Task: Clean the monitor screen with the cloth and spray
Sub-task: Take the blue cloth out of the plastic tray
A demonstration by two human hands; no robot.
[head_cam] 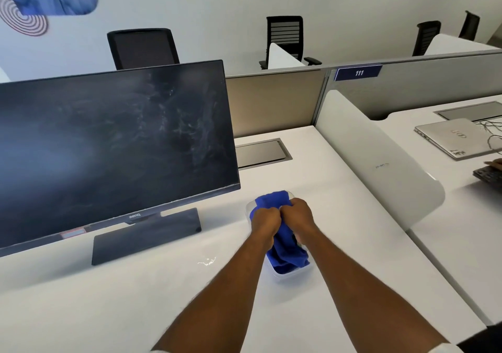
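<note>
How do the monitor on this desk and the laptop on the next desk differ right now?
The monitor stands upright on its stand, screen facing out; the laptop lies flat with its lid closed. The monitor is black with pale smears across its screen; the laptop is silver, with thin cables lying beside it. The monitor sits left of the hands; the laptop lies far right, beyond the divider. Both rest on white desks.
</note>
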